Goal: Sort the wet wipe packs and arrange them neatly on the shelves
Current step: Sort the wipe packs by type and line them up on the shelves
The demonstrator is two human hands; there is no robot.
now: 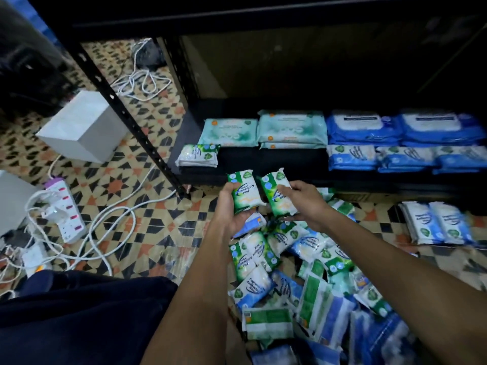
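At the left of the frame a white power strip with red switches (64, 209) lies on the patterned tile floor (147, 219) among tangled white cables (110, 222); above it, in the upper left, stands a white rectangular box (84, 126); a black metal shelf post (126, 119) slants down towards the frame's centre. On the low black shelf (263, 159), from left to right: a small stack of green-and-white wipe packs (198, 155), two piles of pale teal wipe packs (263, 130), then rows of blue-and-white wipe packs (405, 143) at the right. In the centre the left hand (232, 206) grips an upright green-and-white plastic wipe pack (245, 191), its fingers curled round the pack's left edge; just beside it the right hand (303, 198) holds a second green-and-white pack (276, 196), thumb on its face; the two packs nearly touch. Below the hands, at lower centre and right, a loose heap of mixed green and blue wipe packs (303, 285) covers the floor; at the right edge two blue-and-white packs (437, 222) lie side by side on the floor.
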